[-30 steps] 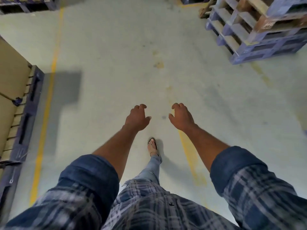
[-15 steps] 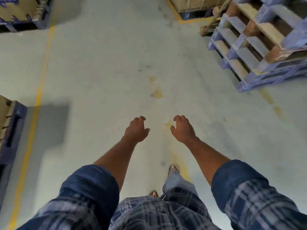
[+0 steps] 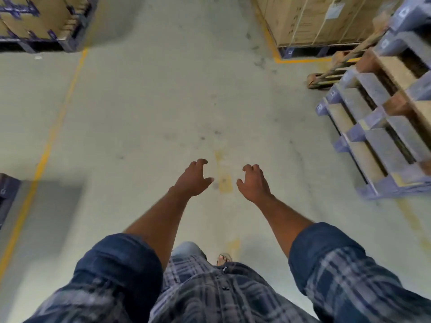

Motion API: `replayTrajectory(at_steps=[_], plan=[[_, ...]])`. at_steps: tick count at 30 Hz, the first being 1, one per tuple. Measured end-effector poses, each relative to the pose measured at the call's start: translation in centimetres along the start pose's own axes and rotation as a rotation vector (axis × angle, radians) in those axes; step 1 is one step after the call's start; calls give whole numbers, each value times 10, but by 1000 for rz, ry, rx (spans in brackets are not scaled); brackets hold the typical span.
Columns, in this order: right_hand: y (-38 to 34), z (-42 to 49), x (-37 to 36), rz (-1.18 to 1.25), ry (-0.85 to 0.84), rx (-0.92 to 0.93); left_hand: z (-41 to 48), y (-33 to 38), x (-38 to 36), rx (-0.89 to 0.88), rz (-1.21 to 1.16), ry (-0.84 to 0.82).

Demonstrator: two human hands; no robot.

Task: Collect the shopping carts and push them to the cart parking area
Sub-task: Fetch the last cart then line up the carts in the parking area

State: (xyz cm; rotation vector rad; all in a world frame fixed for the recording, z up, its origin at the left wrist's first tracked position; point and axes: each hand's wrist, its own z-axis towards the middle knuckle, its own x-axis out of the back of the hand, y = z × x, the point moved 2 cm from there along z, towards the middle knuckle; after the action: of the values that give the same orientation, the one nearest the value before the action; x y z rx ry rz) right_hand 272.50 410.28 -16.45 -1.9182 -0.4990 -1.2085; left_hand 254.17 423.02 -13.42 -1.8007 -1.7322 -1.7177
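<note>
Far left of the pallet stack, cartons ran off-frame. Nearer it, our left hand and right hand hung above the floor, each grip slack, holding nothing. Where the carts stood, we could not tell.

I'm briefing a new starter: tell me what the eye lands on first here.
The left hand and right hand reach out empty, fingers loosely curled, over the grey floor at centre. Stacked blue and wooden pallets fill the right edge; strapped cardboard boxes stand top right, beside a yellow floor line.
</note>
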Motion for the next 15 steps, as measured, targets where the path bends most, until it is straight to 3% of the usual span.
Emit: replayTrajectory(at_steps=[5, 15], plan=[[-37, 183, 35, -65, 21, 90, 155, 11, 64, 9, 3, 35], [-97, 515, 81, -147, -1, 57, 478, 16, 185, 41, 76, 7]])
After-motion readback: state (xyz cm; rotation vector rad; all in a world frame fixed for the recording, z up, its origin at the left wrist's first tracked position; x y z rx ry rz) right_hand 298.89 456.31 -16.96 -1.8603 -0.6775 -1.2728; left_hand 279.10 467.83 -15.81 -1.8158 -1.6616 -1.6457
